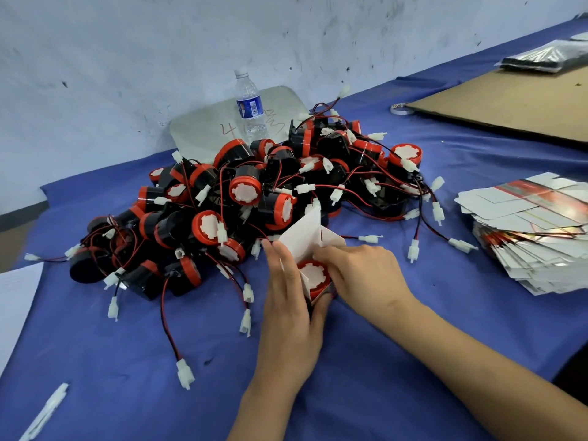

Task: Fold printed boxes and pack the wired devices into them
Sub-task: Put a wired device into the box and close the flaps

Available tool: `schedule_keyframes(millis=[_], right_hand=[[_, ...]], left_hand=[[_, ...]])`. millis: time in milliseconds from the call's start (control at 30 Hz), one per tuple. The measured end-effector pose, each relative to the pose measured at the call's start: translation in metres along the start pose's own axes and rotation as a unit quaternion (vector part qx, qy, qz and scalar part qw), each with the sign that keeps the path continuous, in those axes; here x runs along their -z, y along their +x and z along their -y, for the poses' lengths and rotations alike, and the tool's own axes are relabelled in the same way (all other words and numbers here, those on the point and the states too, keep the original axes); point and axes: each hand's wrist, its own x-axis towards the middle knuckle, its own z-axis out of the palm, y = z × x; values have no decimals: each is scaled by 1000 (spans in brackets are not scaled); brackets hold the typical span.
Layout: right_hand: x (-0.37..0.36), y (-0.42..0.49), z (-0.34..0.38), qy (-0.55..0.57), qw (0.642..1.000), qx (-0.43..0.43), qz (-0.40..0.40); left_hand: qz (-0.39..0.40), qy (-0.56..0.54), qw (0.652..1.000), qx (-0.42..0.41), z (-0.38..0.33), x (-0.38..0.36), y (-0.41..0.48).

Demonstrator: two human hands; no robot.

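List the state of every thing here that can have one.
box: open, flaps up
device: inside box, red face up
left grip: holds box
right grip: grips box's right side
bottle: upright, capped
flat boxes: unfolded, stacked
loose devices: piled, unpacked

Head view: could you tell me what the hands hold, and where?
The small white cardboard box: left hand grips its left wall, right hand its right wall.

Red-black devices (245, 189) (white caps), blue tablecloth (366, 377), brown cardboard (515, 103).
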Motion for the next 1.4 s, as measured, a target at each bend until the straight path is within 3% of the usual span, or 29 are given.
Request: schedule_keyframes(millis=[167,267,400,667,800,1067,1233,1333,1400], right_hand=[[1,-7,6,-21,999,-3,-30],[-3,-9,2,-5,997,38,-60],[-6,-7,-1,101,991,56,-66],[-6,-12,4,156,985,58,-45],[-7,-14,10,173,979,62,-82],[4,-16,9,136,980,94,-108],[8,-16,9,175,978,71,-94],[5,-14,7,218,968,74,-97],[3,-13,5,313,943,28,-108]], left_hand=[[0,58,998,26,1,-1,-3],[-6,106,994,27,0,-1,-3],[-71,148,986,26,-6,-1,-3],[-152,134,979,28,-10,2,0],[-108,95,989,-15,-9,2,0],[-38,43,998,6,-11,3,3],[-100,-38,993,40,-12,5,2],[-78,-13,997,-1,-9,7,2],[-64,-9,998,2,-5,8,4]])
